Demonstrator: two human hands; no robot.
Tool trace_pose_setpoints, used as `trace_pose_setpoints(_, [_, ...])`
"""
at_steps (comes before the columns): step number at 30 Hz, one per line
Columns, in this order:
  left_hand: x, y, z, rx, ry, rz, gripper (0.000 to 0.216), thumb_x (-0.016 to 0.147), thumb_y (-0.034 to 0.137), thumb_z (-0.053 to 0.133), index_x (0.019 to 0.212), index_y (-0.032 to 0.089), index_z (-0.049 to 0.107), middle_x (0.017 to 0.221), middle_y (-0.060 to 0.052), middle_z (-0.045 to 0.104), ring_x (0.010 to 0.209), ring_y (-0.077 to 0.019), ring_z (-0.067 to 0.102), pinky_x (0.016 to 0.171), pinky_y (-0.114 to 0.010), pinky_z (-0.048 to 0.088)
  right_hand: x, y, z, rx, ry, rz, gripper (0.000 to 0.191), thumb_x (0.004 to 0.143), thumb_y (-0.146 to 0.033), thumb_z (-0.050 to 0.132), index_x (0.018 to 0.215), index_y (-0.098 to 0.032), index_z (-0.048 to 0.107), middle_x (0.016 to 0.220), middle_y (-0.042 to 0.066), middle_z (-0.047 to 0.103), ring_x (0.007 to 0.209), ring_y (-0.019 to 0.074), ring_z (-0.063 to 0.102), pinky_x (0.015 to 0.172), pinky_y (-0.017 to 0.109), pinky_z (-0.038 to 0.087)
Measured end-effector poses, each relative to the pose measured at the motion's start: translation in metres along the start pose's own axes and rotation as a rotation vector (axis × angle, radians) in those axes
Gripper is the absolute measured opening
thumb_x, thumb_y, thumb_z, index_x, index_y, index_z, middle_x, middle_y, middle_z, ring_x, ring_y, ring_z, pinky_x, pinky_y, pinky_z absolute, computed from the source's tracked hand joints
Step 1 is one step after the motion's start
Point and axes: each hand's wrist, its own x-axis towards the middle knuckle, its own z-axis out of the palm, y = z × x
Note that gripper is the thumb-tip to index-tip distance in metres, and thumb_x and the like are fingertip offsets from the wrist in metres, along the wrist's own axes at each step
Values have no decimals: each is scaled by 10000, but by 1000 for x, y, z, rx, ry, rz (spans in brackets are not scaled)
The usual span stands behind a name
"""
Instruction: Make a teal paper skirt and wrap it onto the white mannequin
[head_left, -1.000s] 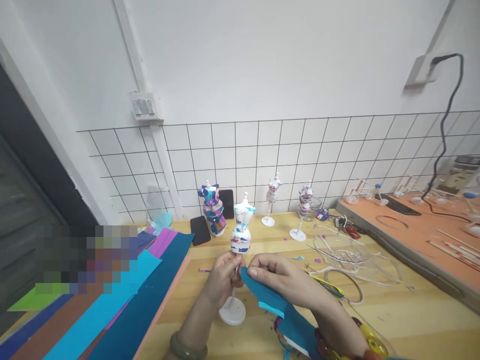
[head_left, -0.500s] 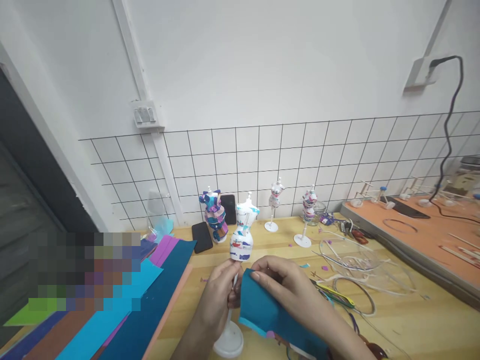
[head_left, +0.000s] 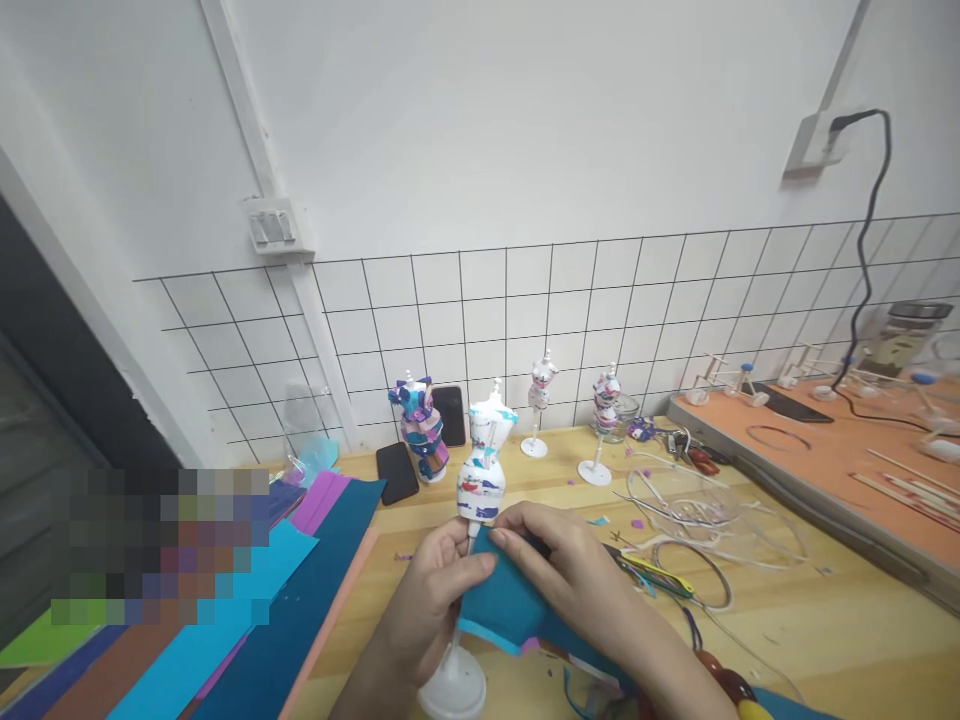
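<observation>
A small white dress form (head_left: 484,470), streaked with bits of coloured paper, stands upright in the middle on a thin pole with a round white base (head_left: 454,690). My left hand (head_left: 435,595) is closed around the pole beneath the torso, its thumb at the edge of a teal paper sheet (head_left: 502,595). My right hand (head_left: 559,560) pinches the sheet's top edge between thumb and fingers, close under the torso. The sheet hangs beside the pole, and its far part runs beneath my right forearm. Some of the left fingers are hidden behind pole and paper.
Coloured sheets (head_left: 300,580) lie at left. Behind are a paper-covered dress form (head_left: 420,430), two phones, and smaller forms (head_left: 541,390) (head_left: 606,405). Wire loops (head_left: 705,510) and a slim yellow tool (head_left: 667,578) lie right, before an orange-topped board (head_left: 847,440).
My right hand has brought the teal sheet left, up against the pole under the torso. My left thumb has moved onto the sheet's edge. The view has shifted slightly right.
</observation>
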Motion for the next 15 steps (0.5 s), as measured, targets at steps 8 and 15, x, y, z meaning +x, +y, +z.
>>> trace_pose_setpoints(8, [1,-4,-1,39,16,-7,300,632,231,740,899,134,646,713,-68,670,589,-175,608,574,-282,470,-1,2,1,-37,31,18,169,891,-279,466,805,-194,584,741,4,639,663,132,572,602,223,406])
trace_pose_setpoints(15, [-1,-1,1,72,32,-9,307,658,235,730,925,117,634,764,-75,690,595,-155,622,574,-255,473,-1,1,1,-49,90,14,179,886,-260,470,772,-187,587,685,0,610,616,129,536,576,227,387])
